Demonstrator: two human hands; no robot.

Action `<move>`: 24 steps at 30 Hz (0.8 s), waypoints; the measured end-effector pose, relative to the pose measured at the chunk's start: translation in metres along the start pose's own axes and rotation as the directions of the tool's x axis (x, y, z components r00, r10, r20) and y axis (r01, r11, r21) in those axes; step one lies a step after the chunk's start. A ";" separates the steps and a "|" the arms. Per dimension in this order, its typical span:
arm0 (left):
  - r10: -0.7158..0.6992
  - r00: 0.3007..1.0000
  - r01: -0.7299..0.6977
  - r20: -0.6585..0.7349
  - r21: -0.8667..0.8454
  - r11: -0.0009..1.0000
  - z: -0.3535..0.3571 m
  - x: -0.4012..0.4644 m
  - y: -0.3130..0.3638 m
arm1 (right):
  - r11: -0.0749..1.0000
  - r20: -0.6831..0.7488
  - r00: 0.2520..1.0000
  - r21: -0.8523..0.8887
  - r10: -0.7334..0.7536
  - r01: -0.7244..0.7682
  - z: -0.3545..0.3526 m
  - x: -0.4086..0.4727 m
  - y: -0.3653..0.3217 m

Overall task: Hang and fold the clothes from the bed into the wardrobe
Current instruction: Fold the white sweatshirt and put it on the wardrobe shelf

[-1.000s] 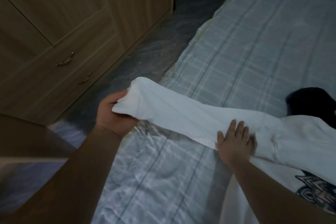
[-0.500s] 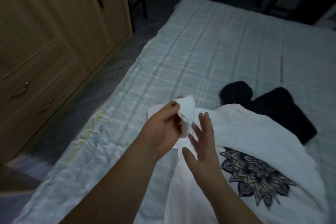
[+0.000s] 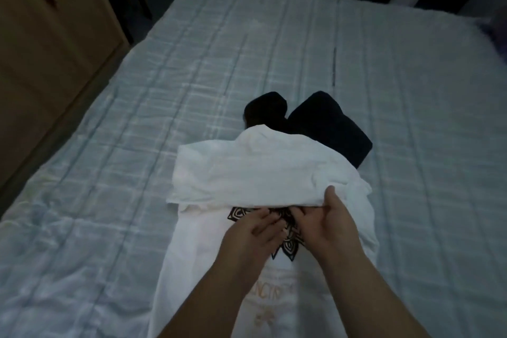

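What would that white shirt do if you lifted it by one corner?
The white shirt would probably droop and unfold, since its folded sleeve already sags in soft creases. It looks light: the right hand lifts an edge with thumb and fingers alone. It likely won't slide on the quilted bed.

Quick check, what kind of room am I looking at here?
Most likely a bedroom: a bed with a pale checked cover fills the view, a wooden wardrobe stands along its left side, and a white shirt lies on it mid-fold.

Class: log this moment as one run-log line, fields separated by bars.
stage: folding on bed | item: white shirt | left hand: open on print | right hand: pinching folded edge | black garment: waiting
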State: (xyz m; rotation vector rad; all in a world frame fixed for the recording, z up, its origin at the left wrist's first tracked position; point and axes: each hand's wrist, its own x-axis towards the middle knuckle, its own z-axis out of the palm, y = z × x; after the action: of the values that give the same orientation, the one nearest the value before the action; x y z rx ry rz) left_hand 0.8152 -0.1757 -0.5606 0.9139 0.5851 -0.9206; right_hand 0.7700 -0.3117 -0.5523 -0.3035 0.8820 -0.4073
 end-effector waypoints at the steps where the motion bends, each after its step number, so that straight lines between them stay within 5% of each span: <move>1: -0.037 0.999 0.036 -0.007 -0.075 0.996 -0.004 0.002 -0.005 | 1.000 0.027 1.000 0.014 -0.008 0.008 -0.006 0.000 -0.009; 6: -0.024 0.999 0.020 -0.028 -0.134 0.991 0.002 0.010 -0.003 | 0.998 0.101 0.993 0.021 -0.060 0.058 -0.027 -0.002 -0.057; 14: -0.032 0.999 0.031 -0.014 -0.075 0.997 -0.014 0.021 0.019 | 0.999 -0.139 0.990 0.049 -0.008 0.015 -0.062 0.032 -0.093; 18: -0.086 0.990 0.095 -0.107 0.080 0.992 -0.019 0.018 0.027 | 0.993 -0.217 0.974 -0.104 -0.070 0.048 -0.065 0.041 -0.099; 24: 0.268 0.933 -0.160 -0.238 0.394 0.905 -0.026 0.027 0.059 | 0.857 -0.356 0.863 -0.493 -0.359 0.153 -0.084 0.053 -0.088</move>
State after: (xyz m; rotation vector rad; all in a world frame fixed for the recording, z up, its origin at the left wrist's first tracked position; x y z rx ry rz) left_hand 0.8783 -0.1476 -0.5703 1.4423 0.5503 -0.7088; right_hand 0.7140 -0.4212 -0.6017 -0.7940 1.3918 -0.5356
